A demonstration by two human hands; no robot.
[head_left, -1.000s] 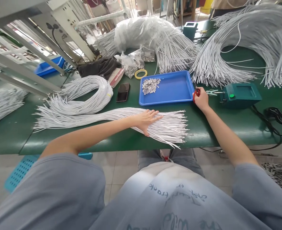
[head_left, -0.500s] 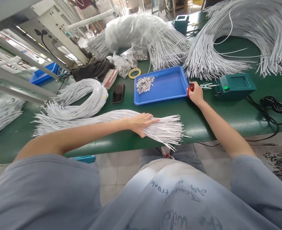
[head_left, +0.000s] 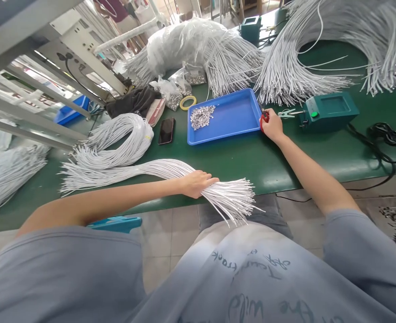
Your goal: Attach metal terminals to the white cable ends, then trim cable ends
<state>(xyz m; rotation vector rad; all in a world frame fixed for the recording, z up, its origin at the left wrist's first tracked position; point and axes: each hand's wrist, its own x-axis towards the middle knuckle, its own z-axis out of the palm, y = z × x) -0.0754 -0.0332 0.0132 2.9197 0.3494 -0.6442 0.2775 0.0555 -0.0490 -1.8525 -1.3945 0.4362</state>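
My left hand point(head_left: 198, 183) is wrapped around a long bundle of white wires point(head_left: 229, 194), a little back from its fanned-out end at the table's front edge. The rest of that bundle trails away to the left. At the right end of a blue tray point(head_left: 233, 117), my right hand point(head_left: 272, 125) grips a small hand tool with red handles point(head_left: 264, 118), perhaps pliers or cutters; its head is mostly hidden. A heap of small silvery metal parts point(head_left: 202, 117) lies in the tray's left part.
A green device point(head_left: 332, 110) with a lit button stands right of the tray, its black cable point(head_left: 386, 139) beyond. Left are a phone point(head_left: 166, 130), yellow tape roll point(head_left: 187, 102) and coiled wire bundle point(head_left: 117, 139). Larger wire bundles point(head_left: 285, 76) lie at the back.
My left hand has closed around the wire bundle and drawn its end down toward me, past the table edge. My right hand keeps hold of the red-handled tool beside the tray.
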